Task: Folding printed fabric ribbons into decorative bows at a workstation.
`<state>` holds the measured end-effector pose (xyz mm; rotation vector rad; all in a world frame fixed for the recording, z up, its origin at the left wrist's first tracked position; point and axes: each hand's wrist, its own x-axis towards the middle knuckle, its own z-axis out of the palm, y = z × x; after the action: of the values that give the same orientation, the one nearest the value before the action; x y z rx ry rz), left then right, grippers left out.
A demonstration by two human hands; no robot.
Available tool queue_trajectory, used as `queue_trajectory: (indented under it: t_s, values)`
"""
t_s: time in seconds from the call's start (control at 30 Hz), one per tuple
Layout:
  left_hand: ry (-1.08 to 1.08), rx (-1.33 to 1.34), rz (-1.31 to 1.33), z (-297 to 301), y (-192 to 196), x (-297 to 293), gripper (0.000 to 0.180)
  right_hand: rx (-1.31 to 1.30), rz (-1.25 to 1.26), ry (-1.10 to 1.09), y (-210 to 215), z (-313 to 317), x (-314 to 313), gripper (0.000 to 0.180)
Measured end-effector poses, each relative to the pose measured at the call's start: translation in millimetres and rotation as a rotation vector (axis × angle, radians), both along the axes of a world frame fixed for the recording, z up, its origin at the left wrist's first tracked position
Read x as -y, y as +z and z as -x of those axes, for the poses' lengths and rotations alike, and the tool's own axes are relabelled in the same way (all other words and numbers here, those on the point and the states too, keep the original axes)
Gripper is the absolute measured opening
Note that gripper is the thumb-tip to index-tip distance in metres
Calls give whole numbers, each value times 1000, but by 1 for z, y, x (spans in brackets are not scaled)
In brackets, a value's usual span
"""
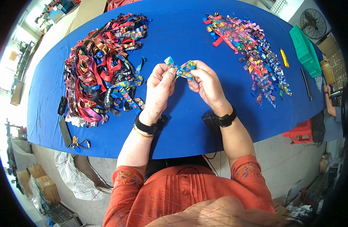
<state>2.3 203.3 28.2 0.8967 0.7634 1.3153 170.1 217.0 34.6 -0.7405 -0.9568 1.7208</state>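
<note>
Both hands meet over the middle of the blue-covered table, holding one short printed ribbon (180, 70) in blue and yellow, bent into a loop with crossed ends. My left hand (161, 85) pinches it between thumb and fingers near the crossing. The looped right side is pinched by my right hand (207, 81). To the left lies a big heap of long printed ribbon straps (94, 72), mostly red, black and multicoloured. On the right, a long pile of small folded ribbon pieces (253, 56) spreads out in many colours.
A yellow cutter (284, 58) and a dark rod (306, 84) lie right of the small pieces, near a green crate (304, 51). Scissors (75, 143) sit at the table's near left edge. A red crate (298, 132) stands below the right edge. Another person's arm (329, 100) shows far right.
</note>
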Motion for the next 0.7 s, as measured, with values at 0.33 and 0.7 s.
queue_trajectory:
  t_s: [0.33,0.7]
  values:
    - [-35,-62,17,4,4,-1,13,73,-51,-59,-4,1,-2,14]
    - [32,-63,-6,4,-5,-6,14,170,-174,-30,-4,2,-4,15]
